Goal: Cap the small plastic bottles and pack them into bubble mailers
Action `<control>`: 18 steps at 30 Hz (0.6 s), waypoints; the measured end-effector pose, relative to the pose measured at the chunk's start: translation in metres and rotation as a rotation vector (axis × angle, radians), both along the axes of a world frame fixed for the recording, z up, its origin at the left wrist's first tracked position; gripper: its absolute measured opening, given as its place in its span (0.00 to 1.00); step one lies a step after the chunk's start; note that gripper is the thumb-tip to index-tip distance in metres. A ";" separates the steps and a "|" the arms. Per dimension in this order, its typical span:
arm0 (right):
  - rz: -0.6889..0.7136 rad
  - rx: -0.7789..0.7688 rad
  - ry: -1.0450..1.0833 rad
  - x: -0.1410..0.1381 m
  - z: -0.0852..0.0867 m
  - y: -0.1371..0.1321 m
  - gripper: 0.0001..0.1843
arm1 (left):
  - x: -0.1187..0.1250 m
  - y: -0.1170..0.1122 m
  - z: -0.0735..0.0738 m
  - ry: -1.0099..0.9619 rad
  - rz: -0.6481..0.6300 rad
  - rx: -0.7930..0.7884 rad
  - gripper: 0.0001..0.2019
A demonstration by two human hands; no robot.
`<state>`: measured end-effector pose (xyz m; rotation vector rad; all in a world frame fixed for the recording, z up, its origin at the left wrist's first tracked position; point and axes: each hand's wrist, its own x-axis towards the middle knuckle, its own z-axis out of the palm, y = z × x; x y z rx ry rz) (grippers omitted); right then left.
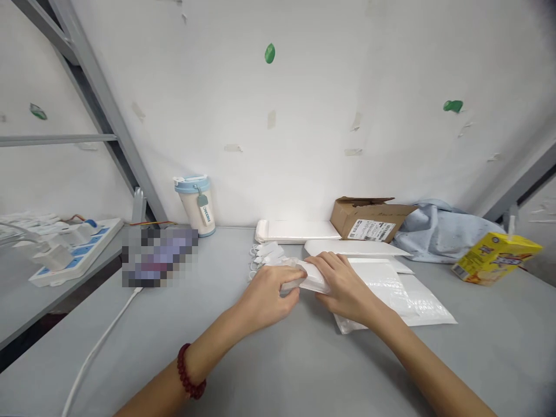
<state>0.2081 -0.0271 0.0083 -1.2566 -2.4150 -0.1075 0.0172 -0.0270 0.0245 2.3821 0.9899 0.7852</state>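
In front of me, above the table, a small white packet [314,280] with a translucent, plastic-looking end is between my two hands. My right hand [350,286] is closed around its right part, fingers over the top and thumb below. My left hand [264,295], with a dark red bead bracelet on the wrist, pinches the translucent left end between thumb and fingers. What the packet contains cannot be made out. Just behind my left hand lies a bunch of white cables with white tags [267,253]. White bubble mailers [419,301] are spread behind and beneath my right hand.
A flat white stack [299,230] and an opened cardboard box [369,221] stand by the wall. Rightward are a bluish cloth [443,231] and a yellow carton [495,258]. Leftward are a tumbler [197,208], a blurred phone-like device [163,258] on a white cable, and a power strip [78,255].
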 end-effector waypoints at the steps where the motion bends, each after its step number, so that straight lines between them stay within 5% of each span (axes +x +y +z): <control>1: -0.002 0.001 -0.006 0.000 0.000 0.000 0.28 | 0.000 -0.001 0.001 0.006 -0.012 -0.007 0.08; 12: 0.052 0.069 0.017 -0.005 -0.003 -0.001 0.25 | -0.003 -0.002 0.007 -0.049 -0.081 -0.304 0.16; 18: 0.034 0.085 0.052 -0.004 0.000 -0.002 0.26 | -0.001 -0.006 0.006 -0.056 -0.055 -0.303 0.13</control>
